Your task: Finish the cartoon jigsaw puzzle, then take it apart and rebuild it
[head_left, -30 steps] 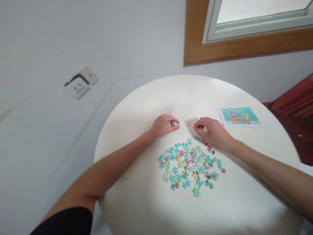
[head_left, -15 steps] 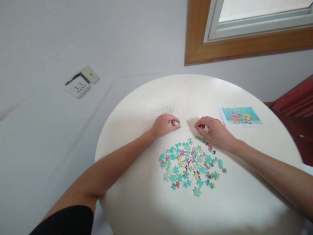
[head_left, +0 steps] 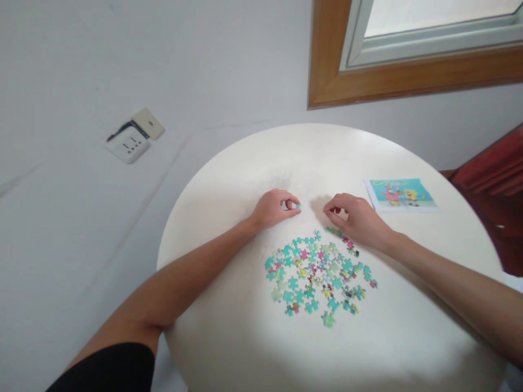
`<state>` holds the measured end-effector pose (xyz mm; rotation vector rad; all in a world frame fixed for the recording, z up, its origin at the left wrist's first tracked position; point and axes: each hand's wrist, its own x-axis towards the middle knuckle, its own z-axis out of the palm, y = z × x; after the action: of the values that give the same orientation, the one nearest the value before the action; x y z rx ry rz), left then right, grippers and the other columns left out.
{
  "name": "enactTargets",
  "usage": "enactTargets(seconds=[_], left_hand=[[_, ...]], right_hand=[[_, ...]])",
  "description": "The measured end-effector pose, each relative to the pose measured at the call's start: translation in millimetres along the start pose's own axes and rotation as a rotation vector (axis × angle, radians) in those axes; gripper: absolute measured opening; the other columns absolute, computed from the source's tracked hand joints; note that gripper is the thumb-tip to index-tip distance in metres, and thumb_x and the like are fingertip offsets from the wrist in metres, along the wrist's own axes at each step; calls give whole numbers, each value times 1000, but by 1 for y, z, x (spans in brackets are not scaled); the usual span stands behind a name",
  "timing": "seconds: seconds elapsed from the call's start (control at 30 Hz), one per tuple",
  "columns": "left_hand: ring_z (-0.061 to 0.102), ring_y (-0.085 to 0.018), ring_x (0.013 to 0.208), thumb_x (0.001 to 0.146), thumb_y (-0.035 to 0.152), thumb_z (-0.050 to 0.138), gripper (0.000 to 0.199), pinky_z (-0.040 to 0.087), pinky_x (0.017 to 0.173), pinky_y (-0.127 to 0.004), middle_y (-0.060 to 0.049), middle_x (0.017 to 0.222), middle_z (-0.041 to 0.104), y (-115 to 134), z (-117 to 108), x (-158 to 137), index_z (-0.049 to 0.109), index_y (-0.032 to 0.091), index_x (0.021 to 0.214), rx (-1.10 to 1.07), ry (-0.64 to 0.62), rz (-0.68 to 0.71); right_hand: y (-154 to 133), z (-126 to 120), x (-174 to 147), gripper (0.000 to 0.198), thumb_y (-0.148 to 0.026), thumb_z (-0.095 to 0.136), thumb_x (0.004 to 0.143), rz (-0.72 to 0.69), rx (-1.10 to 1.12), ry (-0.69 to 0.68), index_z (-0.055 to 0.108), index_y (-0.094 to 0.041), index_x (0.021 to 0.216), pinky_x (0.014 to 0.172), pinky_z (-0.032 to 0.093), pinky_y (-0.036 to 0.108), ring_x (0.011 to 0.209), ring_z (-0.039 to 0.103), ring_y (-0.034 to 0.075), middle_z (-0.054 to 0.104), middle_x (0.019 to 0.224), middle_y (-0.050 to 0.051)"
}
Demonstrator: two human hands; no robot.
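At centre, left hand (head_left: 270, 209) pinches an obscured piece (head_left: 299, 206); right hand (head_left: 355, 218) narrowed, contents unclear.

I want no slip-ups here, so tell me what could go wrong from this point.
The small teal piece, pinched by the left hand, could slip onto the table. The right hand, close to loose puzzle pieces, might brush some out of place.

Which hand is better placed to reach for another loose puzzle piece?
Probably the right hand: it is close beside the loose pieces, with nothing visible in its grip. The left hand is farther off and pinches a small teal piece.
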<state>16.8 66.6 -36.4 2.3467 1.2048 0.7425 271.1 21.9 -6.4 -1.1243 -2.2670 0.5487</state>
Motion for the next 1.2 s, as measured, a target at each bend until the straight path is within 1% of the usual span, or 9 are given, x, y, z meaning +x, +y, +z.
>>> enactTargets(seconds=[0.1,0.2,0.3,0.4,0.53,0.67,0.93,1.03,1.2], left_hand=[[55,-12,69,76,29,76,16,41,71,-26,2,74,68,-1,1,0,74,21,89,-3,3,6],[55,-13,70,76,28,76,15,42,73,-26,2,75,68,-1,1,-1,74,21,89,-7,6,10],[54,-13,69,76,26,75,14,42,73,-25,2,76,68,0,1,-1,74,21,89,-9,11,4],[55,-13,71,76,26,75,14,43,73,-25,2,76,68,1,0,-2,74,21,89,-9,11,-1],[57,-13,72,76,26,75,14,43,72,-25,2,77,68,4,0,-2,73,20,89,-10,10,-9],[57,-13,71,75,26,75,13,44,72,-25,2,76,68,6,-1,-2,74,20,88,-7,12,-26],[56,-13,72,76,27,75,14,44,73,-25,2,77,68,3,-1,-2,74,21,89,-13,7,-32],[57,-14,74,76,28,74,15,44,74,-25,2,78,69,3,-1,-2,74,22,89,-11,-2,-40],[56,-14,74,77,28,74,16,43,74,-26,2,78,69,2,-1,-2,74,22,91,8,-3,-20]], right_hand=[[-21,4,-3,15,-19,55,90,-155,87,-47,69,-20,95,82,45,35,90,57,20,67,90,6],[-52,15,-5,16,-18,56,92,-371,134,-224,70,-18,100,87,44,33,96,56,20,67,100,8],[-74,30,-2,15,-16,58,91,-518,41,-367,70,-17,99,88,41,34,96,54,21,66,97,7],[-82,44,3,15,-17,61,89,-597,-49,-450,71,-18,101,89,39,36,99,52,23,66,95,8],[-84,52,8,17,-15,61,88,-651,-129,-489,70,-17,102,90,37,37,103,51,24,65,98,8],[-90,50,11,15,-12,57,89,-670,-219,-520,68,-16,97,86,38,38,98,52,25,63,92,8],[-98,46,14,13,-8,53,89,-681,-314,-481,65,-12,91,86,41,37,98,52,26,63,97,12],[-95,48,14,12,-7,54,88,-717,-272,-486,64,-12,91,86,42,37,96,53,25,64,98,13],[-88,45,12,16,-2,53,85,-726,-36,-601,61,-16,84,81,44,31,83,54,18,64,84,5]])
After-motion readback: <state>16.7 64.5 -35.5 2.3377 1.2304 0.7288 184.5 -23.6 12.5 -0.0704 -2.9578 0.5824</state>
